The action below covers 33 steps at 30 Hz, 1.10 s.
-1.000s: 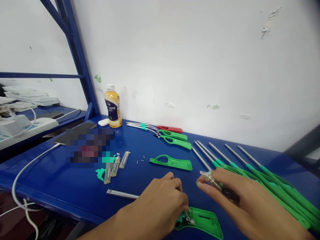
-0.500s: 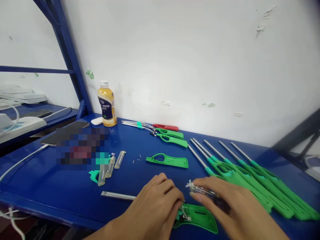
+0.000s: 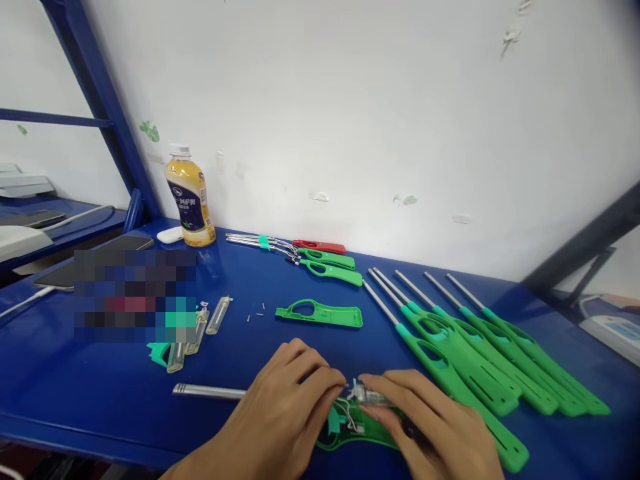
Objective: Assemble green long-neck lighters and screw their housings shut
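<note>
An opened green lighter half-shell (image 3: 367, 433) lies under my hands, with white wires and a teal trigger (image 3: 334, 421) inside it. Its long metal tube (image 3: 210, 391) sticks out to the left. My left hand (image 3: 285, 407) is closed over the shell's left part, fingertips pinched near the wires; what they hold is too small to make out. My right hand (image 3: 425, 420) grips a clear lighter fuel tank (image 3: 371, 395) between thumb and fingers, just above the shell. A dark object (image 3: 415, 433), partly hidden, sits in the same hand.
Several long green lighters (image 3: 465, 360) lie on the right. Behind my hands rests an empty green half-shell (image 3: 320, 315), with small screws (image 3: 260, 314) beside it. Loose clear tanks (image 3: 219, 315) lie left. Red and green lighter parts (image 3: 320, 247) and a drink bottle (image 3: 190, 200) stand along the wall.
My right hand has brought the clear fuel tank left and lower, close to my left fingertips over the shell. The camera view has shifted a little, so the table items appear farther left.
</note>
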### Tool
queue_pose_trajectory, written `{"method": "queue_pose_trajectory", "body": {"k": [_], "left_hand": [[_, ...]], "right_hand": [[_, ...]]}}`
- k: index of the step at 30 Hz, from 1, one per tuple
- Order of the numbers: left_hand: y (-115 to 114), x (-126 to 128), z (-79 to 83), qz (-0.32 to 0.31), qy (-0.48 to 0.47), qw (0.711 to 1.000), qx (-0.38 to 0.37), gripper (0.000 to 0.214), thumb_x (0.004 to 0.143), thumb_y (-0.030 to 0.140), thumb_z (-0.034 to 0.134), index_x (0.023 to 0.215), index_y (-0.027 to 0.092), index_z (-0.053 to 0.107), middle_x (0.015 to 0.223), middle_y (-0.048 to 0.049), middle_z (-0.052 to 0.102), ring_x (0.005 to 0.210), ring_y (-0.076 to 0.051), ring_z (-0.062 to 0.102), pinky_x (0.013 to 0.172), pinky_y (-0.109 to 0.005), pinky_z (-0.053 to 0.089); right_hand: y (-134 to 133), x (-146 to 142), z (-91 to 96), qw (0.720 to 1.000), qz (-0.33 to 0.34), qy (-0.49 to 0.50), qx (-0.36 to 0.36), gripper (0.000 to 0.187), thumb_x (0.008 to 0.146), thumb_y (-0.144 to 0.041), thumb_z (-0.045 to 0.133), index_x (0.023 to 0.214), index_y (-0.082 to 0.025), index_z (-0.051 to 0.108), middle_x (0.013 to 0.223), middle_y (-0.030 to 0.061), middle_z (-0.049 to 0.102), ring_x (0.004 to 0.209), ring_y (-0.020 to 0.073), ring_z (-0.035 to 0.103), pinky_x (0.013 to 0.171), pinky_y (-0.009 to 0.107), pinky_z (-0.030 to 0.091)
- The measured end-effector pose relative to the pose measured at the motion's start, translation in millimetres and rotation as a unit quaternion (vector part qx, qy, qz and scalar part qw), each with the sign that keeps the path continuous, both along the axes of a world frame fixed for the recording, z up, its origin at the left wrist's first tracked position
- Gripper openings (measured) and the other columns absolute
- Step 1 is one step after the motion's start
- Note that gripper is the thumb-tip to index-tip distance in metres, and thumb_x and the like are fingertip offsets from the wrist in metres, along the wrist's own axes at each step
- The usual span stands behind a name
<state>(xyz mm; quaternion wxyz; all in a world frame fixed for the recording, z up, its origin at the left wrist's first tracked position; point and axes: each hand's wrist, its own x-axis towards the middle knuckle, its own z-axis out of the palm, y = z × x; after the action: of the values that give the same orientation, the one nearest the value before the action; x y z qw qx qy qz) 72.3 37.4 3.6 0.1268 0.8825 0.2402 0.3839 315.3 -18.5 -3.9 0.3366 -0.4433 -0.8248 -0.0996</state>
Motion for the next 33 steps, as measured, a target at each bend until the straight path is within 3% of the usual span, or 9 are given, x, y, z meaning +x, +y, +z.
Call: {"method": "queue_pose_trajectory", "body": {"k": [9, 27, 33], "left_hand": [[-3, -2, 1.5, -0.002, 0.018, 1.0, -0.006, 0.02, 0.108, 0.006, 0.05, 0.113, 0.02, 0.064, 0.099, -0.0034, 0.068, 0.089, -0.022, 0.055, 0.082, -0.033, 0.049], [-2, -3, 1.0, -0.005, 0.008, 1.0, -0.011, 0.022, 0.11, 0.006, 0.048, 0.116, 0.02, 0.064, 0.1, -0.0035, 0.069, 0.09, -0.021, 0.055, 0.084, -0.033, 0.049], [-1, -1, 1.0, -0.009, 0.008, 1.0, -0.012, 0.021, 0.109, 0.005, 0.049, 0.116, 0.02, 0.063, 0.099, -0.0033, 0.068, 0.09, -0.021, 0.054, 0.083, -0.034, 0.048]], "right_hand": [[1, -15, 12.4, 0.999, -0.011, 0.038, 0.014, 0.018, 0.111, -0.033, 0.058, 0.117, -0.025, 0.073, 0.097, 0.0001, 0.079, 0.072, 0.0096, 0.078, 0.058, 0.015, 0.059], [-1, -8, 6.8, 0.999, -0.005, 0.031, -0.02, 0.021, 0.105, -0.024, 0.067, 0.126, -0.024, 0.072, 0.108, 0.0031, 0.079, 0.082, 0.0117, 0.08, 0.07, 0.016, 0.063], [-2, -11, 9.5, 0.999, -0.009, 0.035, 0.003, 0.016, 0.109, -0.027, 0.062, 0.119, -0.023, 0.074, 0.1, 0.0027, 0.079, 0.074, 0.0112, 0.078, 0.062, 0.017, 0.061]]}}
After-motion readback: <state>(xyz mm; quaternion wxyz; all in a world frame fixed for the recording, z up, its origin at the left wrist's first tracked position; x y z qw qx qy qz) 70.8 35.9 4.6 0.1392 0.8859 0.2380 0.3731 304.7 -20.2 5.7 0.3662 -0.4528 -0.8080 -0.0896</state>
